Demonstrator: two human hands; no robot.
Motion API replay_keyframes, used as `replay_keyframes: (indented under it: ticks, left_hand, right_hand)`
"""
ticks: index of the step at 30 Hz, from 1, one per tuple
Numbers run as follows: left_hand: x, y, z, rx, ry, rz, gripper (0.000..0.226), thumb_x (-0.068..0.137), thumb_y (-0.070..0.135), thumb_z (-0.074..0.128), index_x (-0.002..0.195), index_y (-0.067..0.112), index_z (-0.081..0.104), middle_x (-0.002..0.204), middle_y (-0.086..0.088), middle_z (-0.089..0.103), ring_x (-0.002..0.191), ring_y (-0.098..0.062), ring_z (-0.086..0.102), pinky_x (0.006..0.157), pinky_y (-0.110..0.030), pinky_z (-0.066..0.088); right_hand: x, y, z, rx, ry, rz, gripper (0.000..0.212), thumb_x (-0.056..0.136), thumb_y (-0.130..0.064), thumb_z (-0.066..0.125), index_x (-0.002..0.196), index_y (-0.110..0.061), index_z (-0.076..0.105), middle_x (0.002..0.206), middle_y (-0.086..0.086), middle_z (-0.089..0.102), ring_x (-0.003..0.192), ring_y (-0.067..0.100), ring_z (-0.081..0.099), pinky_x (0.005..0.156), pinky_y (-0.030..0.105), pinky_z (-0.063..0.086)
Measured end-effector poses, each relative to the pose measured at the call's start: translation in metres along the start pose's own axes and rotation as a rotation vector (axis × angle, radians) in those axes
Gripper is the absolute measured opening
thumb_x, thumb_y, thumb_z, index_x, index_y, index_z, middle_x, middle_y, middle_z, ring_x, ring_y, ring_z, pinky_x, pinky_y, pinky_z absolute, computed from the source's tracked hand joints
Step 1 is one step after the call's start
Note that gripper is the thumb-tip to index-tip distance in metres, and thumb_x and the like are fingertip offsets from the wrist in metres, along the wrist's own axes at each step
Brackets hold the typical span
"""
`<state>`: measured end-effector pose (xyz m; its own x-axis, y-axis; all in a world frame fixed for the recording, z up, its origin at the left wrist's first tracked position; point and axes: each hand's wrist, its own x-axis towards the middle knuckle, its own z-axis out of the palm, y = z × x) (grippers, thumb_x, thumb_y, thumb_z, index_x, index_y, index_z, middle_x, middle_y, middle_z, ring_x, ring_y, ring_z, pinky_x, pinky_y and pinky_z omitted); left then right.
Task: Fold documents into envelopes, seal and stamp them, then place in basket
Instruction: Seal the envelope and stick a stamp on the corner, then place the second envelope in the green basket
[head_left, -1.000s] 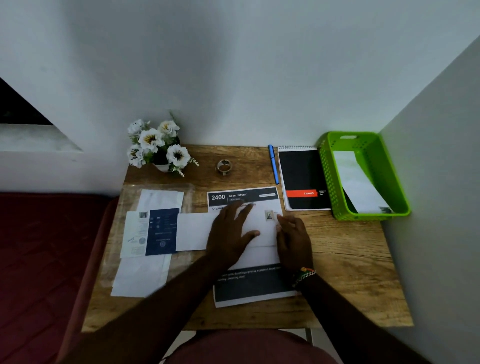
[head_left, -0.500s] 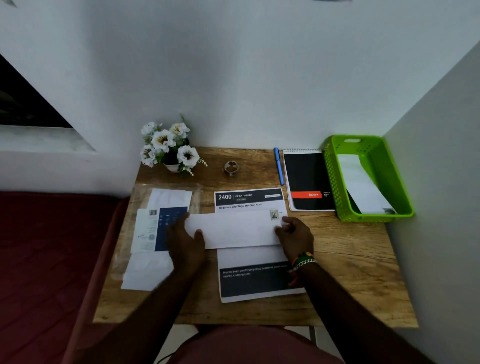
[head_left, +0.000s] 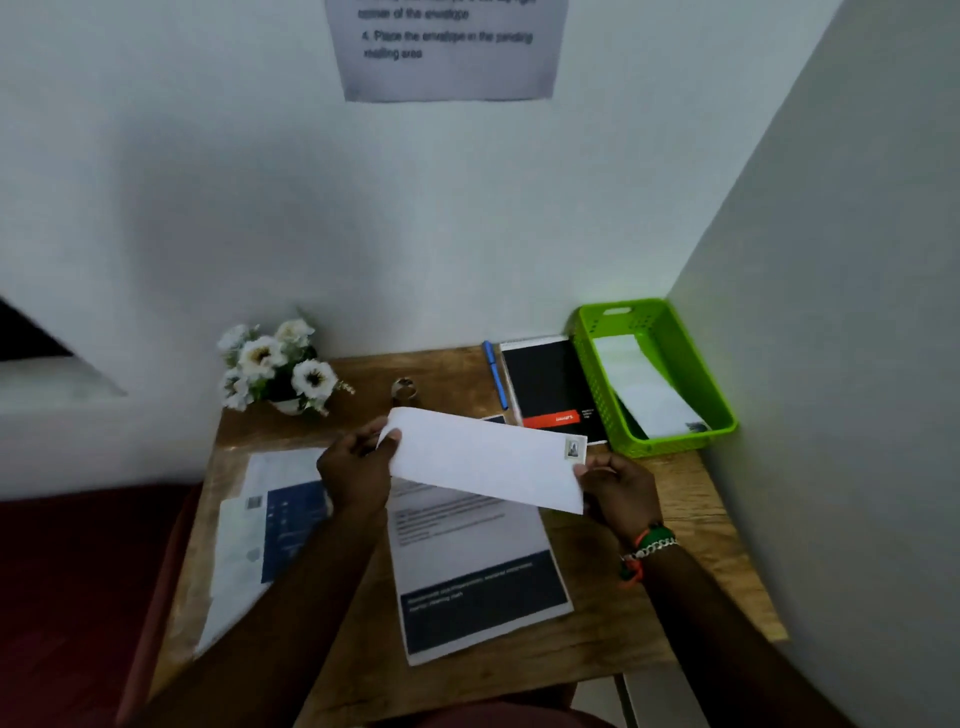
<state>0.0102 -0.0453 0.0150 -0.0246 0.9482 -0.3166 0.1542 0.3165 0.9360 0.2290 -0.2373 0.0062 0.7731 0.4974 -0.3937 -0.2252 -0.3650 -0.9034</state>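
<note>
- The left hand (head_left: 358, 470) pinches the left end of the envelope (head_left: 483, 457); the right hand (head_left: 621, 491) pinches its right end, just below the stamp (head_left: 573, 448).
- The envelope is held above the desk (head_left: 675, 499), over a printed sheet (head_left: 467, 561) lying mid-desk.
- The green basket (head_left: 675, 358) stands at the desk's far right corner, with another envelope (head_left: 644, 389) inside.

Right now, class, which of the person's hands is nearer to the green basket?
Right. The right hand grips the envelope end just short of the green basket; the left hand grips the far end.
</note>
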Motion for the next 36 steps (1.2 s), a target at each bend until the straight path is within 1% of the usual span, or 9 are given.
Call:
replay_keyframes:
  ticks: [5,7,12,16,22,24,27,30,36]
  left_hand:
    - [-0.003,0.025,0.072,-0.065,-0.191,-0.055,0.02,0.082,0.011,0.08,0.101,0.02,0.077,0.099,0.006,0.072,0.096,-0.018,0.068,0.091,-0.046,0.057]
    - [-0.009,0.037,0.102,-0.056,-0.271,-0.042,0.021,0.084,0.007,0.077,0.104,0.016,0.076,0.095,0.006,0.07,0.09,-0.017,0.066,0.09,-0.043,0.057]
    - [-0.021,0.054,0.172,-0.026,-0.494,-0.034,0.023,0.087,0.004,0.073,0.11,0.006,0.074,0.112,-0.014,0.071,0.09,-0.022,0.066,0.081,-0.036,0.058]
    - [-0.032,0.055,0.216,-0.055,-0.599,-0.091,0.023,0.089,-0.001,0.069,0.112,0.003,0.069,0.112,-0.02,0.07,0.101,-0.031,0.067,0.094,-0.047,0.056]
    - [-0.057,0.034,0.243,-0.03,-0.582,-0.17,0.03,0.09,0.004,0.07,0.118,0.006,0.062,0.086,-0.01,0.067,0.072,-0.017,0.064,0.063,-0.027,0.055]
    - [-0.064,0.025,0.248,0.012,-0.577,-0.19,0.033,0.088,0.006,0.073,0.119,0.007,0.061,0.09,-0.012,0.066,0.074,-0.018,0.063,0.06,-0.028,0.054]
    - [-0.076,0.015,0.252,0.046,-0.591,-0.193,0.033,0.084,0.007,0.078,0.11,0.013,0.057,0.098,-0.013,0.066,0.082,-0.021,0.064,0.06,-0.03,0.053]
    - [-0.082,0.007,0.256,0.083,-0.611,-0.168,0.037,0.078,0.006,0.083,0.105,0.014,0.059,0.106,-0.016,0.069,0.09,-0.028,0.07,0.07,-0.041,0.061]
    - [-0.091,0.0,0.257,0.13,-0.636,-0.139,0.044,0.082,-0.002,0.076,0.122,0.004,0.057,0.095,-0.016,0.069,0.068,-0.02,0.065,0.072,-0.04,0.059]
  right_hand:
    - [0.0,-0.002,-0.052,0.115,0.184,0.005,0.008,0.084,0.003,0.072,0.091,0.0,0.069,0.083,0.019,0.072,0.065,0.021,0.064,0.052,0.026,0.053]
    - [-0.003,-0.002,-0.072,0.147,0.256,-0.004,0.008,0.084,0.002,0.072,0.092,0.001,0.069,0.078,0.017,0.07,0.06,0.018,0.061,0.049,0.024,0.052]
    - [-0.011,0.004,-0.114,0.279,0.443,-0.006,0.009,0.083,0.0,0.074,0.083,-0.008,0.071,0.078,0.015,0.07,0.068,0.023,0.06,0.067,0.033,0.051]
    - [-0.02,0.01,-0.135,0.365,0.561,0.038,0.007,0.083,-0.001,0.075,0.082,-0.006,0.071,0.076,0.017,0.069,0.059,0.022,0.057,0.056,0.028,0.05]
    - [-0.016,0.012,-0.14,0.482,0.7,0.109,0.01,0.085,0.003,0.071,0.094,0.004,0.067,0.07,0.015,0.063,0.047,0.02,0.057,0.044,0.021,0.049]
    - [-0.009,0.011,-0.135,0.534,0.722,0.13,0.008,0.085,0.004,0.071,0.091,0.003,0.067,0.073,0.019,0.063,0.041,0.015,0.058,0.041,0.02,0.049]
    - [0.007,0.003,-0.124,0.571,0.715,0.145,0.008,0.084,0.004,0.072,0.082,-0.002,0.067,0.084,0.024,0.067,0.051,0.021,0.062,0.05,0.026,0.052]
    - [0.025,-0.009,-0.111,0.63,0.661,0.149,0.012,0.084,0.006,0.07,0.095,0.01,0.066,0.081,0.019,0.067,0.053,0.019,0.065,0.047,0.025,0.054]
    - [0.058,-0.026,-0.088,0.664,0.595,0.167,0.014,0.082,0.007,0.073,0.091,0.008,0.062,0.079,0.024,0.065,0.06,0.027,0.062,0.044,0.028,0.055]
